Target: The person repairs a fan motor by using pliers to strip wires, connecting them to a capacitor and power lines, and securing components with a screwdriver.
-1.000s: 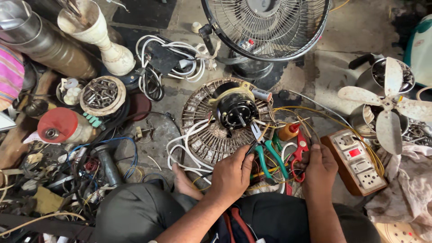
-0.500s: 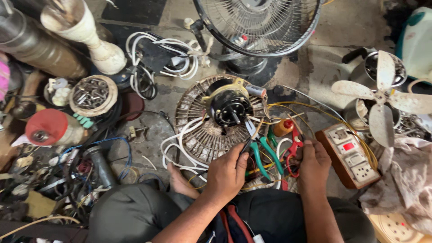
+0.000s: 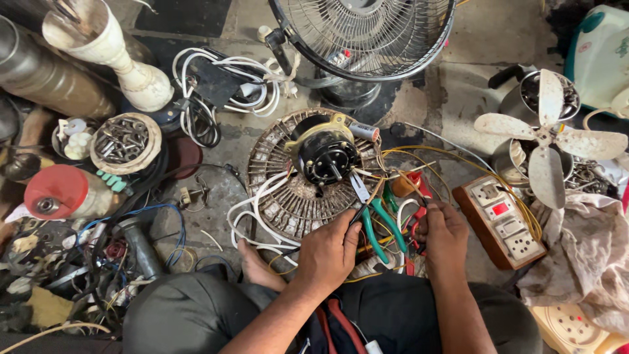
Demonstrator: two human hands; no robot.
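Left hand (image 3: 327, 254): fingers curling closed around a thin dark wire at the lower rim of the fan motor (image 3: 322, 154), which is sitting on its round grille (image 3: 282, 196) at 12 o'clock from the hand. Green-handled pliers (image 3: 375, 219): lying just beside the left hand at 2 o'clock, between the two hands. Right hand (image 3: 445, 235): fingers pinching shut on thin wires; what else it is gripping cannot be told. Yellow wires (image 3: 458, 157) are looping at 12 o'clock from it. Switch-and-socket board (image 3: 503, 219): lying just beside the right hand at 3 o'clock. Loose fan blade (image 3: 547, 134): resting at 1 o'clock, well apart. Tin of screws (image 3: 124, 139): standing well apart at 10 o'clock from the left hand.
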